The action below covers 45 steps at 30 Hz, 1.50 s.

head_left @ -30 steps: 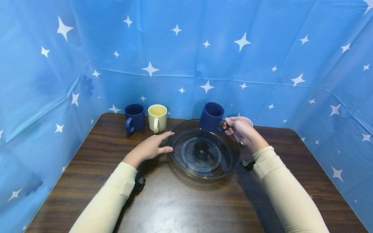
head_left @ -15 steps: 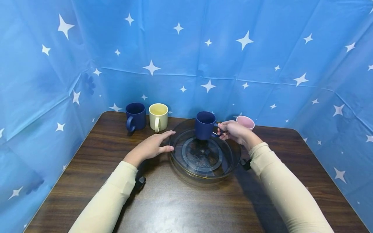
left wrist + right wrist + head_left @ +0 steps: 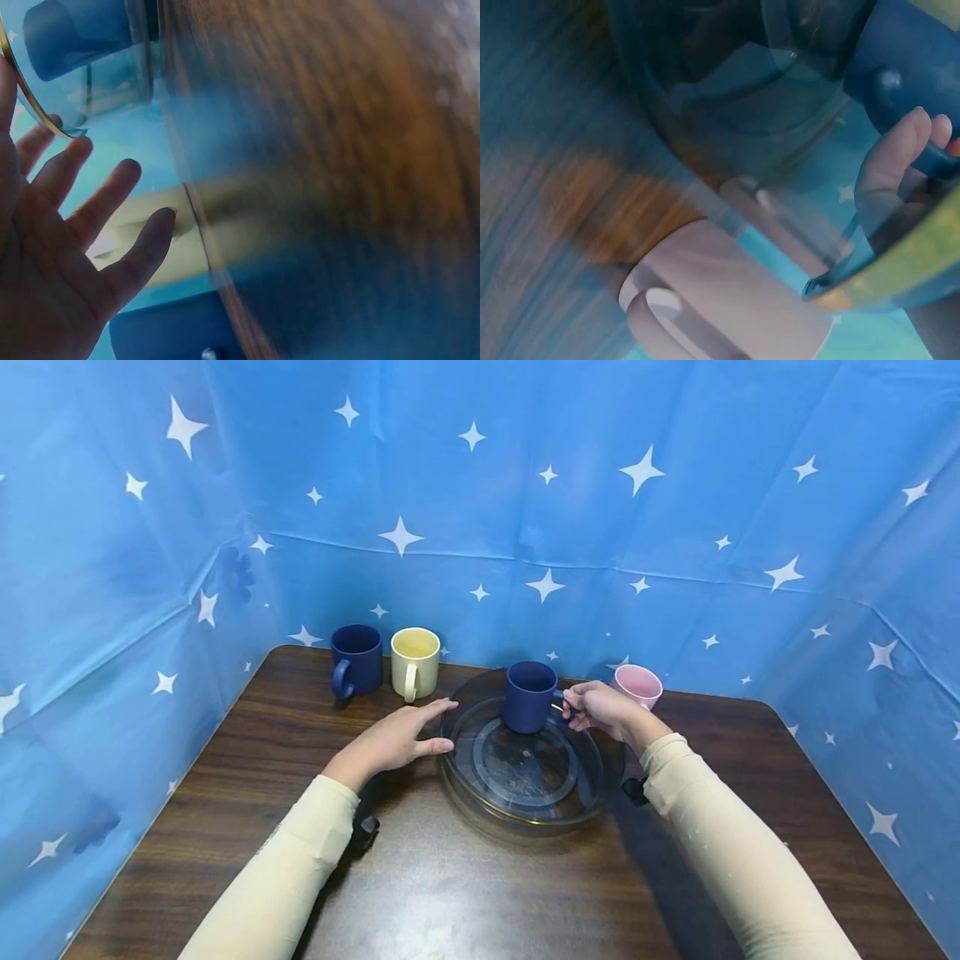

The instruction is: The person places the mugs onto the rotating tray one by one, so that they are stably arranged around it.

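A clear glass bowl (image 3: 525,814) with a gold-toned rim stands on the table. My right hand (image 3: 603,708) pinches the handle of a dark blue mug (image 3: 528,697), which is upright inside the bowl's outline toward its far side. In the right wrist view the thumb and fingers close round that mug's handle (image 3: 934,159). My left hand (image 3: 393,739) is spread at the bowl's left side, its fingertips right at the rim. The left wrist view shows its fingers (image 3: 105,199) straight and apart, with the rim (image 3: 30,97) beside the fingertips.
Along the table's back edge stand another dark blue mug (image 3: 357,660) and a pale yellow mug (image 3: 416,662), left of the bowl. A pink mug (image 3: 637,683) is behind my right hand. A blue star-patterned curtain (image 3: 480,485) surrounds the wooden table (image 3: 465,893).
The blue mug in my right hand has gone from tilted over the bowl's far rim to lower, upright and within the bowl. My left hand stays at the bowl's side.
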Motion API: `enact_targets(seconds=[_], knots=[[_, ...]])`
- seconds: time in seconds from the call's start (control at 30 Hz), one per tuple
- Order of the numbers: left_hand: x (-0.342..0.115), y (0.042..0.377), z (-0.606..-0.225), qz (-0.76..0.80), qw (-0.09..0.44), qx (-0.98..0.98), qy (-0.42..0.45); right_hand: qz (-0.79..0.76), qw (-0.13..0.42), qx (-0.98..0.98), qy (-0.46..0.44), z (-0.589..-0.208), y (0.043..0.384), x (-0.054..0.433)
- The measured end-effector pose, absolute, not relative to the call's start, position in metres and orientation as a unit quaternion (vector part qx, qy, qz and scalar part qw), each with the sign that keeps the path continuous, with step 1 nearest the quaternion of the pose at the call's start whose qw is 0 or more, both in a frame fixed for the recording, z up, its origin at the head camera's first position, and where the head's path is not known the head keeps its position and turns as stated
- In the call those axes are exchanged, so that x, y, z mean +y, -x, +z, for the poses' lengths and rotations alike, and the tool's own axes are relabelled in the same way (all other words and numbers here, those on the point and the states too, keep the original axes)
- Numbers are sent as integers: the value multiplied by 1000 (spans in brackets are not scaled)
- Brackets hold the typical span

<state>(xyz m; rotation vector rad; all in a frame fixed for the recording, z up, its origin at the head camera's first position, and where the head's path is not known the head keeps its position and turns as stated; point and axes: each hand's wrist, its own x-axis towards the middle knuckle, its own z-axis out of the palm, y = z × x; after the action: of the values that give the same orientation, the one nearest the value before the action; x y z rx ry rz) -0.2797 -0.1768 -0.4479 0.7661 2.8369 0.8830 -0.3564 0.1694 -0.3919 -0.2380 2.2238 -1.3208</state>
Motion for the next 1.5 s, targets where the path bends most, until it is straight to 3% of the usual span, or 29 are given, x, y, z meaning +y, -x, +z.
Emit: enact_targets(seconds=[0.73, 1.5], knots=[[-175, 277, -443, 285, 59, 926, -241, -446, 202, 860, 142, -400, 373, 174], [-176, 276, -443, 284, 62, 927, -235, -434, 218, 862, 146, -402, 374, 172]])
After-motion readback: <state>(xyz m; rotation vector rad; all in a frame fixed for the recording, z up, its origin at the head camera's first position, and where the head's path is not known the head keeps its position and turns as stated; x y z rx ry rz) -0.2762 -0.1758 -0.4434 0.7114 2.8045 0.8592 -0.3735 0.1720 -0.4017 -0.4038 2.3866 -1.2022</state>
